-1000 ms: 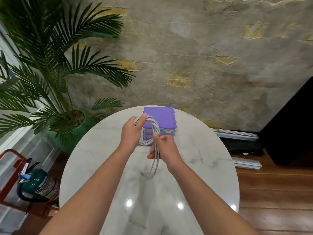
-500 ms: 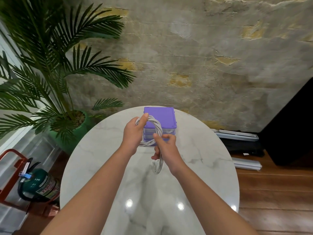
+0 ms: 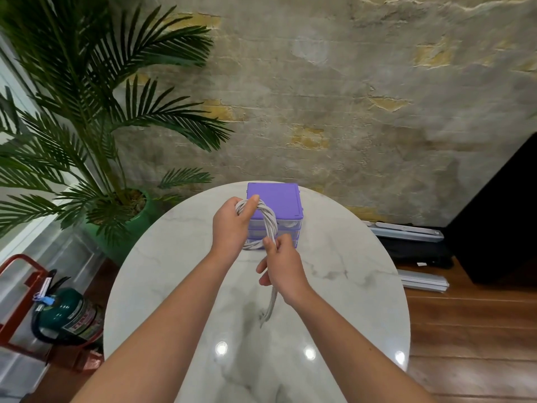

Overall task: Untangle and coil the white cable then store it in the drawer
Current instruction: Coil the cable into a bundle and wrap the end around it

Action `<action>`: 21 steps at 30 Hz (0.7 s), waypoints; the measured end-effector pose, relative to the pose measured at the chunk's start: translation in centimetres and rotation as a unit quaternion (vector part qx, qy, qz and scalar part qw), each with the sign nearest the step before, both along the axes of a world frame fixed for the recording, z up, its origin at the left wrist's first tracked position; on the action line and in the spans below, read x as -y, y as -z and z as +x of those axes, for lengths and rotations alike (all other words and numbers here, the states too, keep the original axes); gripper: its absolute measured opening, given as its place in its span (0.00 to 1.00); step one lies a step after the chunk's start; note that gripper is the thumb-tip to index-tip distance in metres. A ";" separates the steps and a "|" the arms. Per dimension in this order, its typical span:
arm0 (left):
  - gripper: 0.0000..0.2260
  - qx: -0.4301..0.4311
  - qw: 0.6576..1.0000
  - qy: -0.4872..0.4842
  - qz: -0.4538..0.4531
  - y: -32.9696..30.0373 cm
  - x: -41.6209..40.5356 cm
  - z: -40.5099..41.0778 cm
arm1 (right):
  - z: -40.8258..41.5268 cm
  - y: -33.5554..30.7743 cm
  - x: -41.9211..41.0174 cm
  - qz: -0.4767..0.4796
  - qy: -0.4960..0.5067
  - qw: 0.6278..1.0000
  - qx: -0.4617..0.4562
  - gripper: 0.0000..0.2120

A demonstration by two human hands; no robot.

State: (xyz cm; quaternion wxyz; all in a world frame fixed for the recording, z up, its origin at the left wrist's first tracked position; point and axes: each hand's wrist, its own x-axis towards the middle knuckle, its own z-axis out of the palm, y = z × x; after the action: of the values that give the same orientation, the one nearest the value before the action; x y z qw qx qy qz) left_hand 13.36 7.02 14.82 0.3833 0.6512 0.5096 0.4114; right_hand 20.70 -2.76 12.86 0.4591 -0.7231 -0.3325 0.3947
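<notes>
The white cable (image 3: 268,221) is wound in several loops that my left hand (image 3: 232,228) grips, thumb over the top of the coil. My right hand (image 3: 281,264) pinches the cable's loose strands just below the coil; the doubled tail hangs down past my wrist toward the table. Behind the hands stands the purple drawer unit (image 3: 279,199) with clear drawer fronts, all closed as far as I can see; the coil hides part of them.
The round white marble table (image 3: 348,271) carries only the drawer unit. A potted palm (image 3: 96,135) stands at the left, a green fire extinguisher (image 3: 68,315) on the floor below it. Grey bars and a black case (image 3: 412,242) lie at the right.
My right hand has drawn the loose tail down toward me, and the tail hangs longer below my wrist than half a second ago. My left hand has kept its hold on the coil.
</notes>
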 end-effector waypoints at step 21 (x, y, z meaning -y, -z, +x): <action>0.18 0.012 0.993 0.106 -0.050 0.2 -0.2 -2.2 | 4.7 -0.6 -1.6 0.071 -0.002 0.980 0.185 0.19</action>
State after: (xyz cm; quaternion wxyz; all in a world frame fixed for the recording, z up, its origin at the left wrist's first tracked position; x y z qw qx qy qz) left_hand 11.19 7.24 14.58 0.4629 0.6765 0.4531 0.3504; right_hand 25.41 -1.11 13.48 0.4385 -0.7487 -0.4405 0.2305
